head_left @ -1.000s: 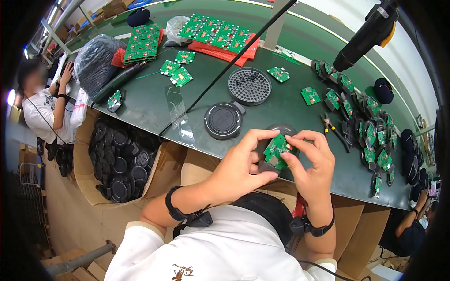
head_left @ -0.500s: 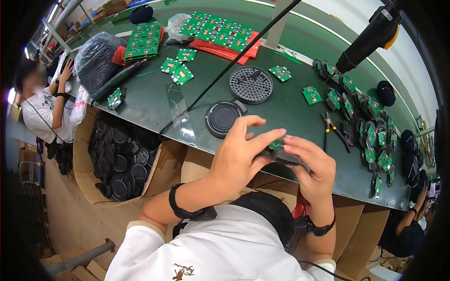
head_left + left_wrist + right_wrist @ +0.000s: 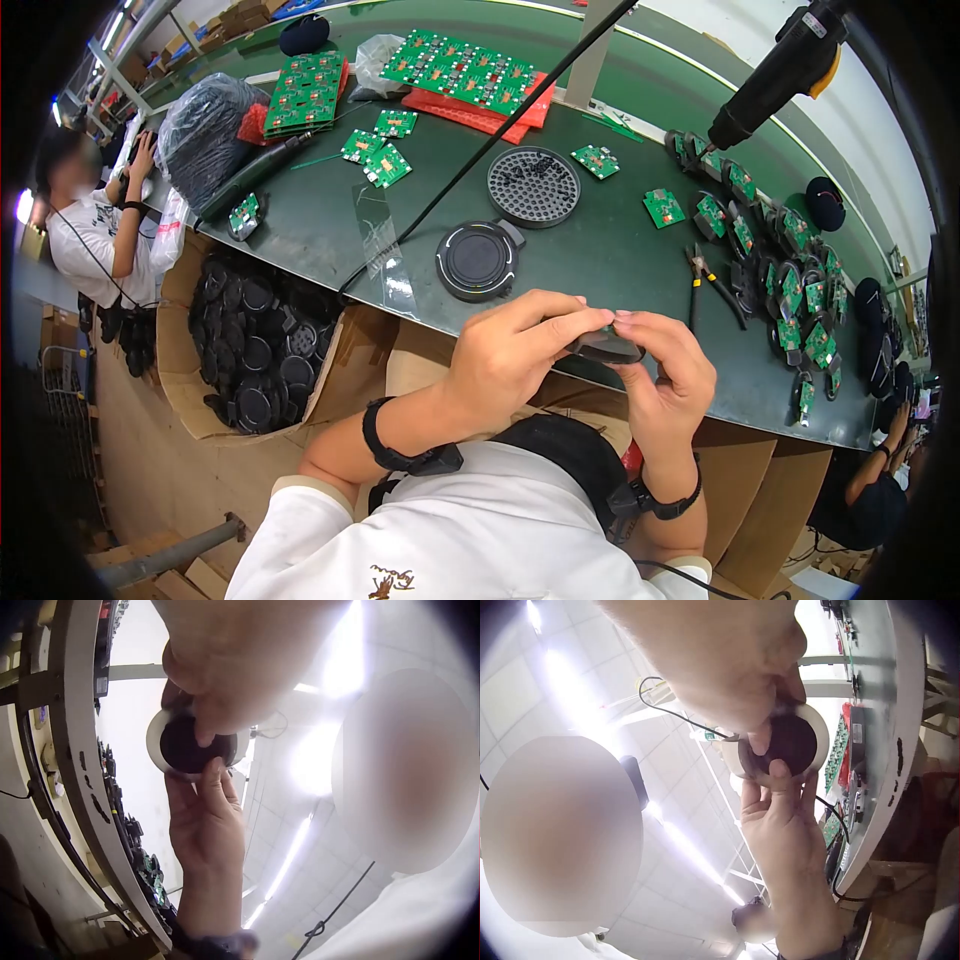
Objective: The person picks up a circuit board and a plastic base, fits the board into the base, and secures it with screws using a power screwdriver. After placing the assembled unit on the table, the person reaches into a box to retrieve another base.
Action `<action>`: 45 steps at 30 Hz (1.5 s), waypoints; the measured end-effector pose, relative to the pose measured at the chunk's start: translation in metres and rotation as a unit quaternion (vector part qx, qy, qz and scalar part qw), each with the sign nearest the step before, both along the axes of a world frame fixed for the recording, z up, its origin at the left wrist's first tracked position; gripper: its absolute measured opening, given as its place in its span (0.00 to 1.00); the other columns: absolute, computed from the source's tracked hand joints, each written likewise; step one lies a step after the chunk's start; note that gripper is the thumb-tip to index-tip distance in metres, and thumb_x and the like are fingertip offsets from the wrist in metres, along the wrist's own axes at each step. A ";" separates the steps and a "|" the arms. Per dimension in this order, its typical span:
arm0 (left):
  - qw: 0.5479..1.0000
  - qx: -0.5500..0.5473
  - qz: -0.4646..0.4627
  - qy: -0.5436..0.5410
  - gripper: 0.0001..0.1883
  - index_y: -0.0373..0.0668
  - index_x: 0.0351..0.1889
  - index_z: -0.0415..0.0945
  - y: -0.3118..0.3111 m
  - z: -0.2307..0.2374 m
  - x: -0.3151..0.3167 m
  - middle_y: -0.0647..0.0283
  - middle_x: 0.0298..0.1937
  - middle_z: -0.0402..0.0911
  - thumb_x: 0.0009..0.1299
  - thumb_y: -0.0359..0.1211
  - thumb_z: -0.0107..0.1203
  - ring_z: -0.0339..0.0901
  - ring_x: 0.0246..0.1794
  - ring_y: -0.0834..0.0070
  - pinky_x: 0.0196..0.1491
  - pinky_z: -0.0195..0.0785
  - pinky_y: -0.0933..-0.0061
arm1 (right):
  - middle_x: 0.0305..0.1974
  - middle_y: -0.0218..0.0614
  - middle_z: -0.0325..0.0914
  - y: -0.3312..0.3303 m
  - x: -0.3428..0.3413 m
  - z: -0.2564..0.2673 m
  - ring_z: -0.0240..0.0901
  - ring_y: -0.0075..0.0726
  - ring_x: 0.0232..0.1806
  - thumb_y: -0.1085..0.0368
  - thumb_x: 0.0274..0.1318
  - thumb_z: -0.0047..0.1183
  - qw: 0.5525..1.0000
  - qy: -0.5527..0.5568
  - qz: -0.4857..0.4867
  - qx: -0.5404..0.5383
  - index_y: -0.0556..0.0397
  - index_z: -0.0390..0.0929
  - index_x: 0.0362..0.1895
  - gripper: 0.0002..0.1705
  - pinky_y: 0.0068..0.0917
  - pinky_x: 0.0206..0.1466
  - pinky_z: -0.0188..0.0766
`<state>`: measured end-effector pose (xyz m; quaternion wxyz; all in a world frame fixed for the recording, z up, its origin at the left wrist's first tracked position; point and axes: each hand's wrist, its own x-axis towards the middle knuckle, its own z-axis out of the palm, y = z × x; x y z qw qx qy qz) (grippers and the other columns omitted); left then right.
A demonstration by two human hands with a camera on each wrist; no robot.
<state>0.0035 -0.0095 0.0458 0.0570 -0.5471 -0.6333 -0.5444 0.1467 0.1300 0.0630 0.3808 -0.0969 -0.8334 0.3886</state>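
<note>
Both hands hold one round dark housing above the bench's front edge. The left hand grips its left side, and the right hand grips the right side, their index fingertips close together over its top. In the left wrist view the underside of the dark disc faces the camera, a thumb from each hand against it. The right wrist view shows the same dark disc between the hands. The green board seen earlier is mostly hidden behind the fingers.
A round black housing and a perforated tray of small dark parts lie beyond the hands. Pliers and many housings with boards are at right. A power screwdriver hangs above; a carton stands lower left.
The housing has tipped from facing the head camera to nearly edge-on. The left fingers lifted, then came down over its top, meeting the right fingertips.
</note>
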 end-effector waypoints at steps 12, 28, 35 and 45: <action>0.999 0.032 -0.015 -0.034 0.24 0.40 0.51 0.88 -0.001 0.000 0.000 0.55 0.45 0.88 0.55 0.13 0.65 0.88 0.44 0.65 0.44 0.83 0.70 | 0.44 0.43 0.87 -0.002 0.001 -0.005 0.86 0.42 0.47 0.80 0.47 0.68 0.998 0.012 0.019 -0.053 0.57 0.86 0.43 0.16 0.32 0.51 0.82; 0.988 0.113 -0.036 0.094 0.14 0.34 0.38 0.82 -0.005 -0.011 -0.011 0.53 0.47 0.89 0.53 0.16 0.66 0.88 0.46 0.55 0.49 0.86 0.62 | 0.52 0.43 0.84 0.013 0.006 0.001 0.83 0.44 0.56 0.78 0.52 0.63 0.982 0.043 0.158 -0.097 0.60 0.84 0.52 0.21 0.34 0.59 0.79; 0.974 0.118 -0.103 0.165 0.09 0.36 0.34 0.85 -0.004 -0.010 -0.011 0.56 0.50 0.84 0.57 0.26 0.71 0.81 0.55 0.59 0.61 0.79 0.52 | 0.54 0.40 0.83 0.015 0.003 0.002 0.79 0.26 0.55 0.73 0.64 0.63 0.860 -0.123 0.152 -0.472 0.65 0.73 0.63 0.24 0.26 0.58 0.76; 0.860 -0.111 -0.127 -0.481 0.08 0.38 0.52 0.70 -0.011 -0.002 0.001 0.61 0.53 0.79 0.78 0.24 0.55 0.80 0.51 0.79 0.49 0.75 0.77 | 0.51 0.40 0.83 0.003 -0.006 -0.002 0.79 0.29 0.53 0.75 0.63 0.63 0.917 -0.066 0.091 -0.383 0.62 0.71 0.60 0.24 0.27 0.59 0.74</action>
